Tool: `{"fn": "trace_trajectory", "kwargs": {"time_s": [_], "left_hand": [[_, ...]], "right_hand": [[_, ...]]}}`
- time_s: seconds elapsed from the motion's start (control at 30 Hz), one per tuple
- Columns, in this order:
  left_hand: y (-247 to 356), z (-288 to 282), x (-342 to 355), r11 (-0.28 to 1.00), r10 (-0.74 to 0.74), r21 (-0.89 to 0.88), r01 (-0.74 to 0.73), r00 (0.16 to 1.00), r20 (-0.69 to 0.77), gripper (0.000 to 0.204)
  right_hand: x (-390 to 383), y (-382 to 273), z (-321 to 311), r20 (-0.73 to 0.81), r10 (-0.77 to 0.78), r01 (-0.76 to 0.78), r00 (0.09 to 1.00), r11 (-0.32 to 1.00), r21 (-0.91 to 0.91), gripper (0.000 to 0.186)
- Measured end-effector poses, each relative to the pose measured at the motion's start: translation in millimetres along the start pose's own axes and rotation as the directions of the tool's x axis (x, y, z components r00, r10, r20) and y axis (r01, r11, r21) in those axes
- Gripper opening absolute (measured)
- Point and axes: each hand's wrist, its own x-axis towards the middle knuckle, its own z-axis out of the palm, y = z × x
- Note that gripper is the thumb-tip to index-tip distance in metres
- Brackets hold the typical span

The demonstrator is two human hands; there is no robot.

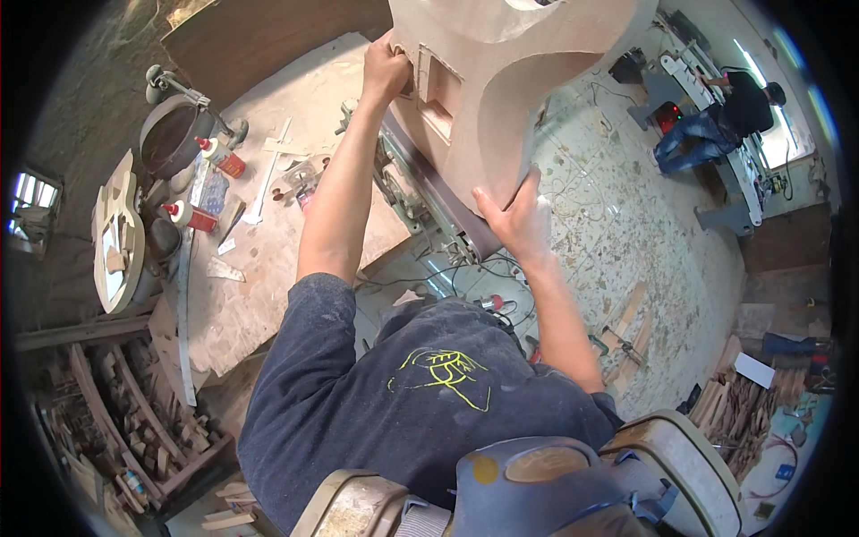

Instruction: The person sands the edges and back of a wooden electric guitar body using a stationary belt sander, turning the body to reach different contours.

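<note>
Left hand (386, 70) and right hand (522, 215) share one load — a pale, curvy wooden body (497, 72), shaped like that of an electric guitar. The left is curled tight at its near-left edge, just beside a rectangular pocket (440, 97) cut into the face. The right grips the lower end, thumb over the face; its fingers are mostly hidden behind the wood.

That body is up ahead of the worker, tilted, its left side along the dark belt (461, 219) of what looks like a sander. From where I stand I can't tell whether wood and belt touch, or whether the belt is running.

I'd judge this to be the edge-shaping step, with the body being guided against the abrasive. To my eye, the next move calls for a firm two-handed hold, even pressure and a slow roll along the curve — and fingertips well clear of the belt.

Off to the left, two red-and-white bottles, one here (222, 157), stand on the dusty workbench (233, 313). Across the room, a co-worker (747, 103) leans over a long machine (729, 183).
</note>
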Motion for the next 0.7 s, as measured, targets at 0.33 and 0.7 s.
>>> {"fn": "trace_trajectory", "kwargs": {"time_s": [0.33,0.7], "left_hand": [[8,1,-3,0.996,-0.078,-0.038,0.079,0.996,0.040,0.027],[-16,13,-3,0.997,-0.032,-0.071,0.035,0.999,0.042,0.031]], "right_hand": [[-2,4,-3,-0.012,0.007,-0.008,1.000,0.995,-0.096,0.072],[0,5,-19,0.023,0.001,0.001,1.000,0.996,-0.092,0.067]]}}
